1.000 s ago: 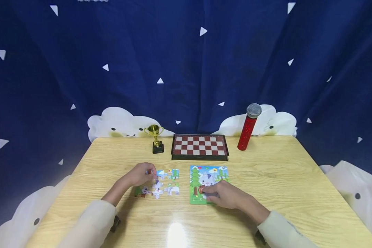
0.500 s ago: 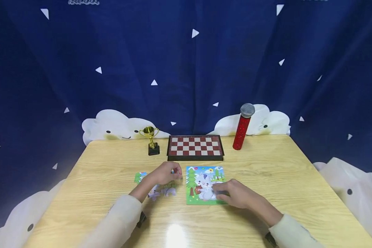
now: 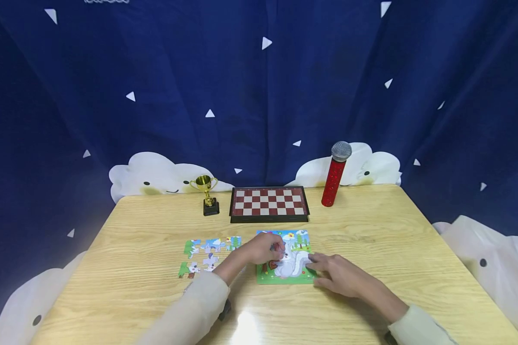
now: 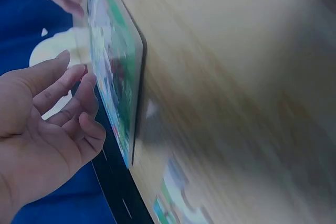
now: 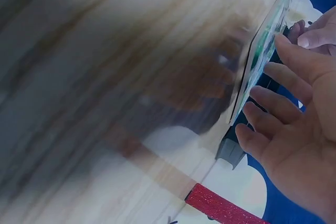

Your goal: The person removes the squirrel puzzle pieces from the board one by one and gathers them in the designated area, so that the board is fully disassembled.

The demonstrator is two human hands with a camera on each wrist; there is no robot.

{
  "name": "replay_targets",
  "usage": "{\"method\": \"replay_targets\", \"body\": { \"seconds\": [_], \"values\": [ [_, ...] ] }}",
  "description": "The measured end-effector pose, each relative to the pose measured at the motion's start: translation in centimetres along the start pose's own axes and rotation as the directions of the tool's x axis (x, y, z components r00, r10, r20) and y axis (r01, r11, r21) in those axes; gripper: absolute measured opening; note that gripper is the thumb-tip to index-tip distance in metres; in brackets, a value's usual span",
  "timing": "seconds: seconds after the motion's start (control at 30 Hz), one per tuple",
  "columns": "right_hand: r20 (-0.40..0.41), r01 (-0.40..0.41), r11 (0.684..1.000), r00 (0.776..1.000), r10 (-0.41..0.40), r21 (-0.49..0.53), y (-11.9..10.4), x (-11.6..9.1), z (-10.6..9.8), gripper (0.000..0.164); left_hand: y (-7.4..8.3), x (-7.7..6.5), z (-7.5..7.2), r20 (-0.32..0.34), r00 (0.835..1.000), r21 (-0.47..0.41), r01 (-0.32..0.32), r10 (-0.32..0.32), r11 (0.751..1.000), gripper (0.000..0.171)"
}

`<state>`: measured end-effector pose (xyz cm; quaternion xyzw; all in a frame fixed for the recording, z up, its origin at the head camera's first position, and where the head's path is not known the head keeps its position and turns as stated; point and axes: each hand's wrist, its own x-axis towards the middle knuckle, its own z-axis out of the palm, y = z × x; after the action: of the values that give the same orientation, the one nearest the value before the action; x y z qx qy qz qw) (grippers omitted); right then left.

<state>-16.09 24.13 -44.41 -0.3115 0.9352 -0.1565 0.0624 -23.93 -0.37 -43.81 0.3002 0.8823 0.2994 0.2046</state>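
Observation:
A square picture puzzle board [image 3: 291, 273] with a grey-white squirrel, trees and a green border lies flat on the table. Over its left half hovers my left hand [image 3: 261, 247], its fingers loosely bent. The left wrist view shows no thing between that thumb and those fingertips [image 4: 87, 80]. My right hand [image 3: 342, 276] rests at the board's right edge, fingers spread and fairly straight, as the right wrist view also shows with the fingertips [image 5: 257, 95] along the edge. Left of the board lie several loose jigsaw pieces [image 3: 211, 246], partly hidden behind the left forearm.
Behind the puzzle lies a black-framed checkered board [image 3: 269, 202]. A small gold trophy cup [image 3: 205, 184] stands at its left, and a red microphone [image 3: 333, 182] stands upright at its right. The wooden table [image 3: 371, 230] ends against a dark blue curtain [image 3: 177, 96].
My left hand has moved right, from over the loose pieces to over the puzzle board. My right hand has drawn back from the board's middle to its right edge.

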Motion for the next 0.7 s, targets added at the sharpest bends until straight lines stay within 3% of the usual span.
{"method": "replay_targets", "body": {
  "seconds": [0.2,0.7],
  "values": [
    [-0.019,0.013,1.0,1.0,-0.013,-0.018,0.4,-0.3,0.2,0.049,0.8,0.6,1.2,0.028,1.0,-0.032,-0.006,0.007,0.999,0.018],
    [-0.036,-0.023,0.999,0.999,0.022,-0.041,1.3,-0.1,0.8,0.056,2.0,1.5,3.2,0.012,0.998,0.049,-0.057,0.057,0.997,0.025]
  ]
}}
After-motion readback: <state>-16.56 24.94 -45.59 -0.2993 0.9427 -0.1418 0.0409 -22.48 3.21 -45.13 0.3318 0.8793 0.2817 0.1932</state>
